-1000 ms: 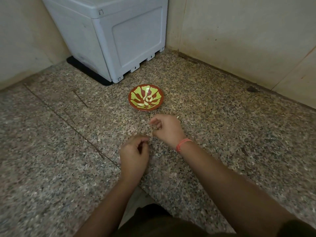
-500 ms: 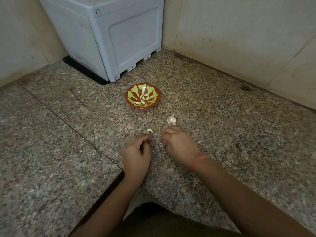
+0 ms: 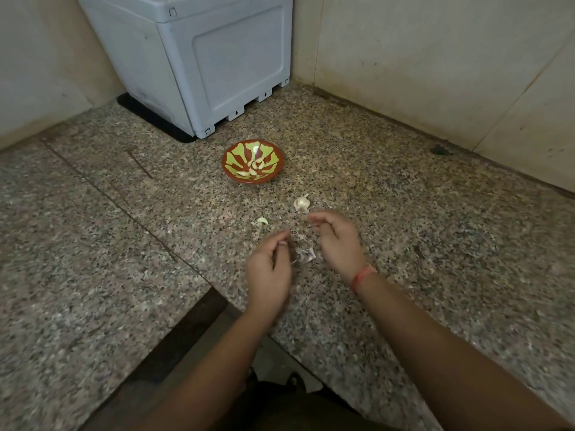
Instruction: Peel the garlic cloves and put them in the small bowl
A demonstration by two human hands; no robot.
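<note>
The left hand (image 3: 269,269) is curling thumb to forefinger, whether on anything I cannot tell; the right hand (image 3: 337,241) is hanging loosely curled, empty. Beyond them the small bowl (image 3: 231,150) is holding peeled cloves (image 3: 256,165), a garlic head (image 3: 301,203) and loose clove (image 3: 262,221) lying between.

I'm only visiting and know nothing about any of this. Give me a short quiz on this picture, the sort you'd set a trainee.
1. True or false: the small bowl already holds peeled cloves.
2. What lies on the granite between the left hand and the right hand?
3. The garlic piece lies nearest the: A left hand, B right hand, C small bowl.

Key: 1 true. 2 peel scraps. 3 B.
</note>
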